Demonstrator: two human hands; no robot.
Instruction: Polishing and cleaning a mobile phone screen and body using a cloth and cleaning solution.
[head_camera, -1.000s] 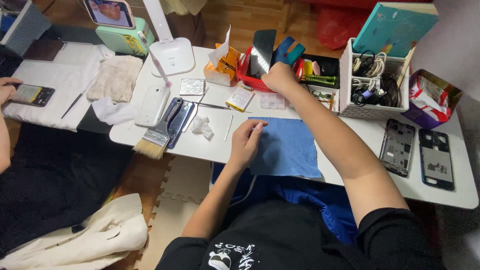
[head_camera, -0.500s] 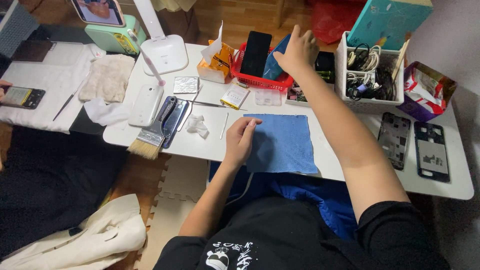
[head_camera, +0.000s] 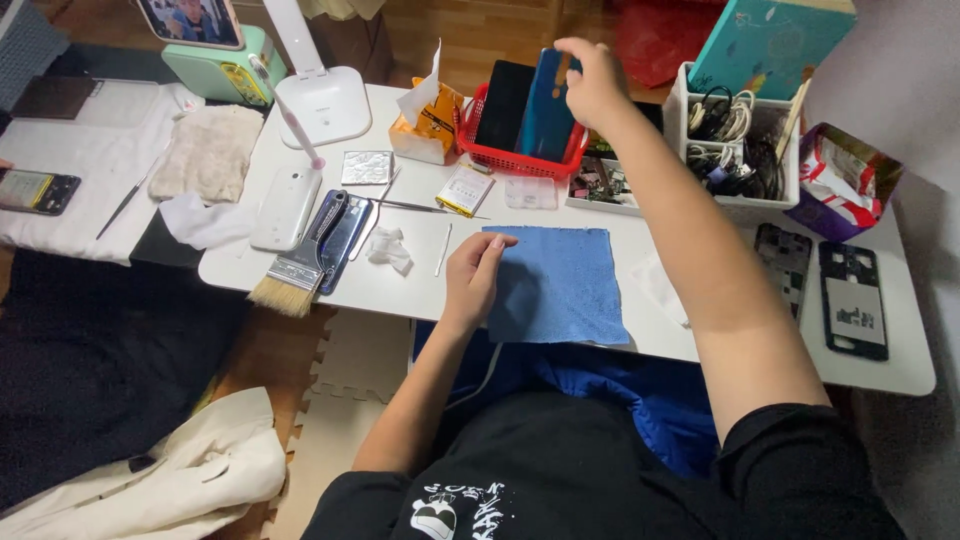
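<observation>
Blue phone stands upright in the red basket at the far side of the white worktop; right hand has its grip closed on the phone's top edge. A black phone stands in the same basket, just beside it. Left hand lies on the worktop with fingers loosely curled, grip released, touching the left edge of the blue cloth, which is spread flat at the near edge.

Worktop is low and white, over a wooden floor with foam mat tiles below. White divided box right of the basket holds tangled cables. Small clear tray in front of the basket holds small parts, too small to tell. Two black phone frames lie flat at the right end. At left: paintbrush, white lamp base, orange tissue box.
</observation>
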